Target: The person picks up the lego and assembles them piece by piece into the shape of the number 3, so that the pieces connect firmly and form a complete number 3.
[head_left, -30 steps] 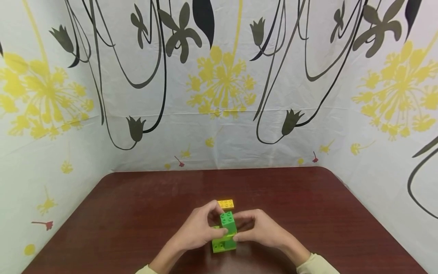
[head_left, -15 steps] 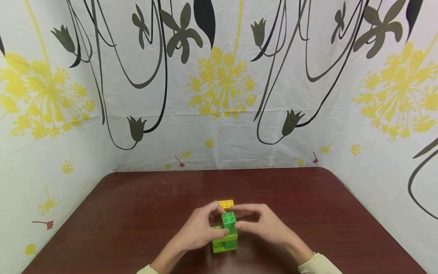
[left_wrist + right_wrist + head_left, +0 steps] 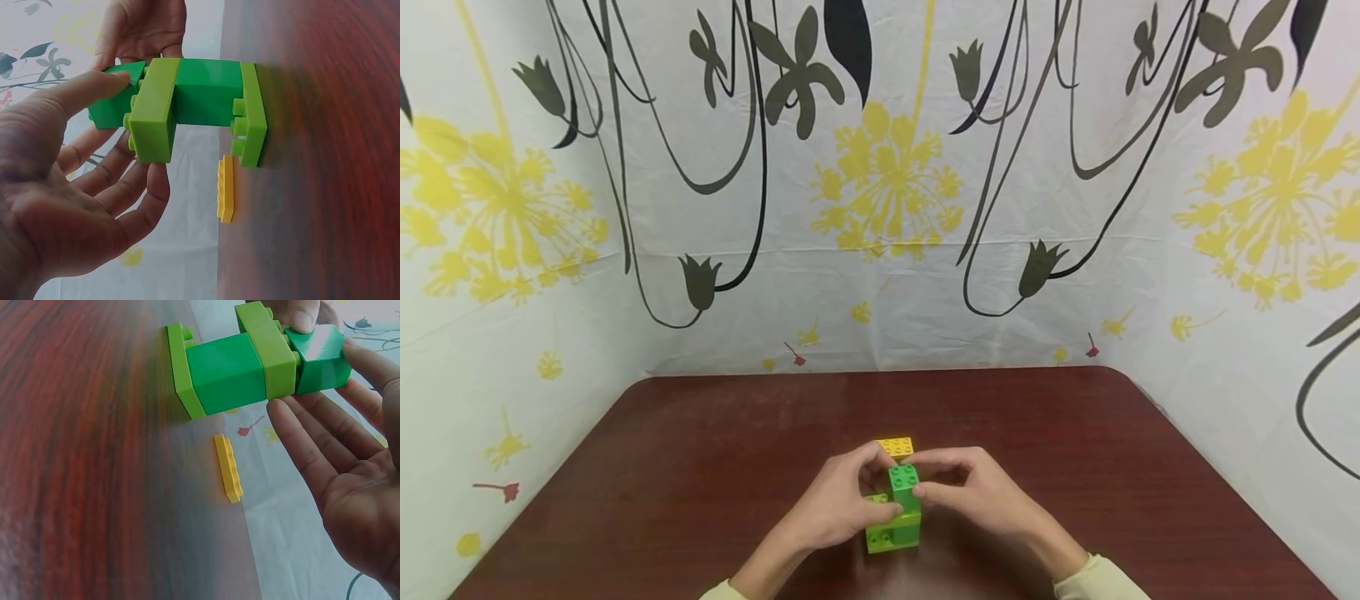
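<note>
A stack of green bricks stands upright on the table: a light green plate [image 3: 253,119] at the bottom, a green brick [image 3: 209,90], a light green brick [image 3: 269,350], then a top green brick [image 3: 904,477]. The top brick sits slightly askew, and studs show beside it in the left wrist view. My left hand [image 3: 835,502] pinches this brick from the left, thumb on its near side and fingers curled behind the stack. From the right, my right hand [image 3: 992,500] pinches it between thumb and fingers, with a fingertip near the light green brick in the right wrist view.
Just behind the stack, a flat yellow plate [image 3: 898,447] lies on the dark red table [image 3: 700,450]. A patterned white cloth [image 3: 910,325] hangs around the back and sides.
My right hand has moved up from the light green brick to the top brick. That top brick has shifted slightly right. My left hand has barely moved.
</note>
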Tool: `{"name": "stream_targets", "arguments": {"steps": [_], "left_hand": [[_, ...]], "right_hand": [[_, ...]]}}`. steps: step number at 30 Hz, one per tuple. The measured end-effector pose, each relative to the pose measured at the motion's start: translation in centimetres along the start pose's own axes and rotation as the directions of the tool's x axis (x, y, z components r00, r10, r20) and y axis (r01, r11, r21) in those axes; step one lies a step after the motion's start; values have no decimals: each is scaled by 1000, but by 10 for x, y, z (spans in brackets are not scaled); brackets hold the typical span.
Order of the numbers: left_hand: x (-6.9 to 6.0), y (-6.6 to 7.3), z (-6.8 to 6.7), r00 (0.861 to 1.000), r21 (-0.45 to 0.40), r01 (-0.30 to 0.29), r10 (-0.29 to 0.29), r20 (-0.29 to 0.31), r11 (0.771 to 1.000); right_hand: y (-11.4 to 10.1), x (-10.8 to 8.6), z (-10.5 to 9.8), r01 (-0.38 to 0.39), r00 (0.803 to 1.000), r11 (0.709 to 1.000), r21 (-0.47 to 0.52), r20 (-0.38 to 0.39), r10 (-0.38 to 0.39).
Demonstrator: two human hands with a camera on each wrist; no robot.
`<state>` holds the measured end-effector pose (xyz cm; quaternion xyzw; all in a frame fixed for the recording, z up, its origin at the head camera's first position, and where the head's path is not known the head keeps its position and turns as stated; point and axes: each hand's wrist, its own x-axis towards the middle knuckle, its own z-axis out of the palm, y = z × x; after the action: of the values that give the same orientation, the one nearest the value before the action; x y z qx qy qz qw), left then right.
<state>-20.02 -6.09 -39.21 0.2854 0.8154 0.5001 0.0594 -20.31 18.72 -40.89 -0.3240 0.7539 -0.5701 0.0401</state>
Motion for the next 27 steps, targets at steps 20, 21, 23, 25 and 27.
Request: {"name": "stream_targets", "arguments": {"steps": [20, 21, 23, 25, 27], "left_hand": [[1, 2, 1, 999, 184, 41, -46, 22, 982], [1, 2, 1, 999, 201, 43, -49, 22, 979], [2, 2, 2, 999, 227, 44, -50, 22, 973], [2, 3, 2, 999, 250, 35, -41, 18, 968], [1, 3, 2, 1000, 257, 21, -26, 15, 966]], "right_hand": [[-1, 0, -1, 1, 1000, 1000, 30, 22, -1], [0, 0, -1, 0, 1000, 999, 32, 23, 0], [0, -1, -1, -2, 1000, 999, 38, 23, 1], [1, -1, -1, -1, 1000, 999, 39, 22, 0], [1, -1, -2, 2, 1000, 999, 42, 21, -3]]}}
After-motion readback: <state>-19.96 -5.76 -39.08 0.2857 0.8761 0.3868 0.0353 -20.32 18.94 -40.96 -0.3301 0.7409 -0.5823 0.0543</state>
